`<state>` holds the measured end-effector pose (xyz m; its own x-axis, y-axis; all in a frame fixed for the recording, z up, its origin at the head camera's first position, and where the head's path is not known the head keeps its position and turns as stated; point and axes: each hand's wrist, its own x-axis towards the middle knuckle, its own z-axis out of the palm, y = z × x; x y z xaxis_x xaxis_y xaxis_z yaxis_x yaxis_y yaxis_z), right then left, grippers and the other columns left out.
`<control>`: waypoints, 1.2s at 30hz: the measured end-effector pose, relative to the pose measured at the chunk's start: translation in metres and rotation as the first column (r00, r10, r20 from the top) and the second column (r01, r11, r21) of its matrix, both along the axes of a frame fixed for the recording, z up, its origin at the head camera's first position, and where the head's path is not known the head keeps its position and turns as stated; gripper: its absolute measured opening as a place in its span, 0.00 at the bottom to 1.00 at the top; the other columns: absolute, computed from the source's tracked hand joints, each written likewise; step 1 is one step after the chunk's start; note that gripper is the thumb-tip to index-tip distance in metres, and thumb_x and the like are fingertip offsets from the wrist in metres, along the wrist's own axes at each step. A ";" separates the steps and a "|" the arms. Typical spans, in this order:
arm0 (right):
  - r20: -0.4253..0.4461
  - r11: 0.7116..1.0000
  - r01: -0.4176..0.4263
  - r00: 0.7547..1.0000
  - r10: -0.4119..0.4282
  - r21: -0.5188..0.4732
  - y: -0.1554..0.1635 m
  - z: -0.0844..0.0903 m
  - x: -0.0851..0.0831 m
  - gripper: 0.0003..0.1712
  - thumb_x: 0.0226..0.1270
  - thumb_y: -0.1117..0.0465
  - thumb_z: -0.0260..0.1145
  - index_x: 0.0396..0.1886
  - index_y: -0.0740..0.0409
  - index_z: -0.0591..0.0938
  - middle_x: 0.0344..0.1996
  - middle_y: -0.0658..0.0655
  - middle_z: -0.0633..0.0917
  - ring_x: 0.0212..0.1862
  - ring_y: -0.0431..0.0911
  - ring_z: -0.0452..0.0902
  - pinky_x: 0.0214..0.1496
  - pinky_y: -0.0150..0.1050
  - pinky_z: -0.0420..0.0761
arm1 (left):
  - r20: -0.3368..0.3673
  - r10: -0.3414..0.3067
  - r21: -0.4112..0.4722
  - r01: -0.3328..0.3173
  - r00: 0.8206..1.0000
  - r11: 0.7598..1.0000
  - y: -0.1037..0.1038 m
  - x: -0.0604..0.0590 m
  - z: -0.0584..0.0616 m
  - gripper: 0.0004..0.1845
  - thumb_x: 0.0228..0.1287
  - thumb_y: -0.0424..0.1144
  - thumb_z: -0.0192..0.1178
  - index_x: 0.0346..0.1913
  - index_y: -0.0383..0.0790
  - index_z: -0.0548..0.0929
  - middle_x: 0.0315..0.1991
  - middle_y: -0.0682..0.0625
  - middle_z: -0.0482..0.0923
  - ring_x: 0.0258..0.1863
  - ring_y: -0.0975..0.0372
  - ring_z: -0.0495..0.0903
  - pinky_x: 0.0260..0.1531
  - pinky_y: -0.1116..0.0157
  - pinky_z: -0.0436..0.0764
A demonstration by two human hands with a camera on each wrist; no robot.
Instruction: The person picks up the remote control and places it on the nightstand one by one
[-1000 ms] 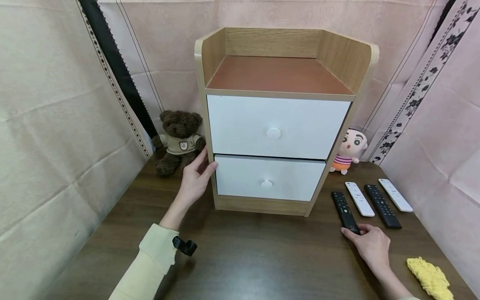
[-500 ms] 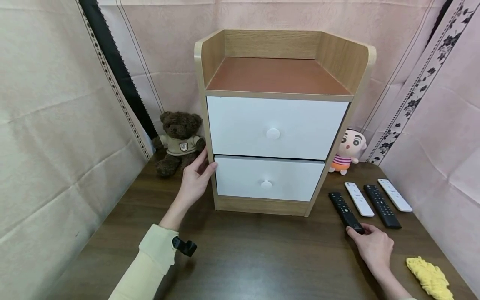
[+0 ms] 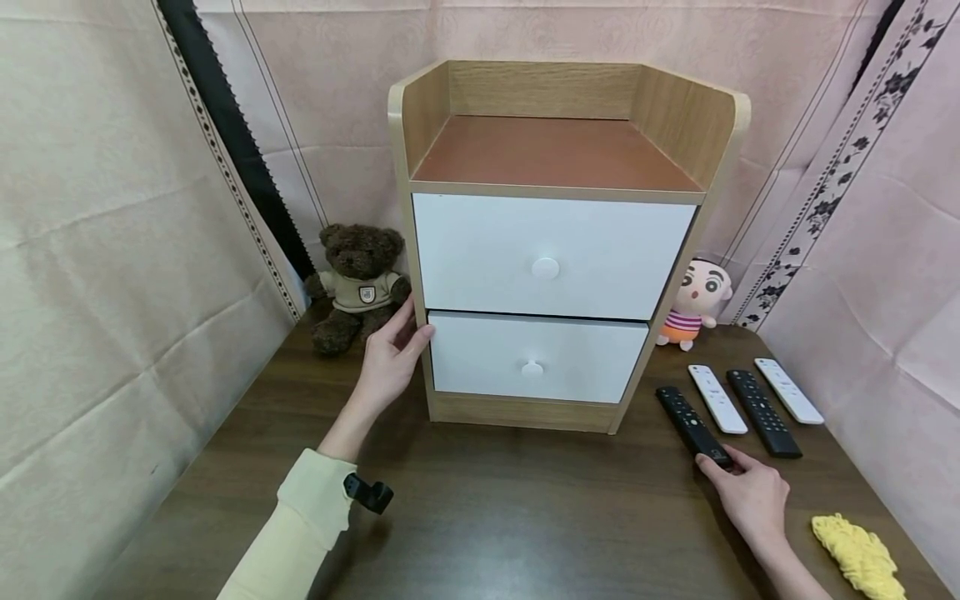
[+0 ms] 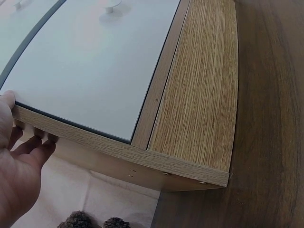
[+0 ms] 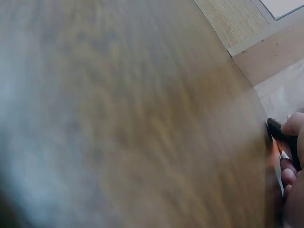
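Blurred table (image 5: 118, 118); hand (image 5: 292, 156) (at edge) pinches black remote (image 5: 278, 130).

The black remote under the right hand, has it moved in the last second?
Yes. The black remote has slid a little toward the person and swung away from the white remote beside it.

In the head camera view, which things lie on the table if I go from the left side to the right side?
Teddy bear → left hand → cabinet → cartoon doll → white remote → black remote → second white remote → yellow cloth.
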<state>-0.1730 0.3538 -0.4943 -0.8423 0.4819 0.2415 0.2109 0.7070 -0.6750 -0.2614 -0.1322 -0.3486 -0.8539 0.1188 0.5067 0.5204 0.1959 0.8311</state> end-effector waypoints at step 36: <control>-0.442 0.980 -0.043 0.896 -0.048 -0.194 0.006 0.047 0.001 0.27 0.53 0.68 0.81 0.56 0.65 0.87 0.19 0.29 0.78 0.22 0.25 0.72 0.26 0.16 0.69 | 0.030 0.009 0.002 -0.009 1.000 1.000 -0.001 0.000 0.001 0.33 0.77 0.32 0.58 0.78 0.32 0.59 0.75 0.37 0.62 0.71 0.49 0.68 0.63 0.59 0.74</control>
<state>-0.1716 0.3598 -0.4472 -0.6687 0.5594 0.4898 -0.1401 0.5522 -0.8219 -0.2615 -0.1331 -0.3481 -0.8696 0.1098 0.4813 0.4937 0.1985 0.8467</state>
